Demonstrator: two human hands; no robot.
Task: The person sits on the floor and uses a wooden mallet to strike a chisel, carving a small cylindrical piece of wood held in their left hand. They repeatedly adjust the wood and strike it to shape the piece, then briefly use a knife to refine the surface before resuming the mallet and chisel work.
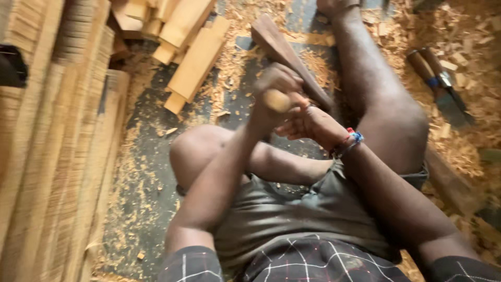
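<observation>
Shavings-strewn floor [141, 183]; a dark wooden piece [284, 55] is steadied by the right hand [310, 124], a pale tool handle [276, 100] gripped by the left hand [276, 86].

planks [47, 136] left, chisels [441, 86] right

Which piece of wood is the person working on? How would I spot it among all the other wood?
Find the person's two hands, left hand and right hand, close together above the bent knees. The dark wooden piece slants up from them toward the top of the picture. It is brown and tapered, unlike the pale square blocks lying to its left on the shaving-covered floor.
</observation>
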